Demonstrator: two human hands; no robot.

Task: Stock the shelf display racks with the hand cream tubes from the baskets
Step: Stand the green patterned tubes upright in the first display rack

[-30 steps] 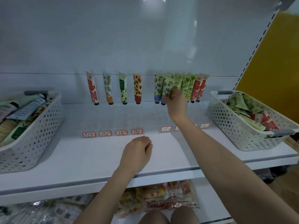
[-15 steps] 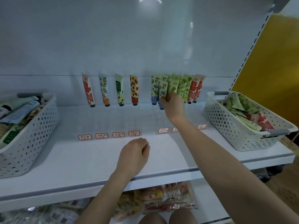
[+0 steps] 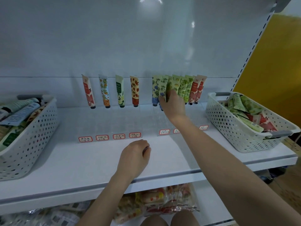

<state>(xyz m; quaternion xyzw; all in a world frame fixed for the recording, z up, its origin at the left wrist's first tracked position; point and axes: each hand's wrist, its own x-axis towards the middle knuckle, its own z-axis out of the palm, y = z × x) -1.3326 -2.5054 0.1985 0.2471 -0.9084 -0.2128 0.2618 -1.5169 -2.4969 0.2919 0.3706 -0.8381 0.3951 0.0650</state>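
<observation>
Tubes (image 3: 162, 91) lowered slightly, right hand (image 3: 174, 106) apparently gripping them, basket (image 3: 228, 128) half-full

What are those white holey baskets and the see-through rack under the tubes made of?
The left basket and right basket look like moulded matte white plastic: even round holes, rounded rims. The display rack seems clear plastic, perhaps acrylic: the shelf shows through its grid.

Two white baskets (image 3: 236, 132), two hands (image 3: 135, 158)
</observation>
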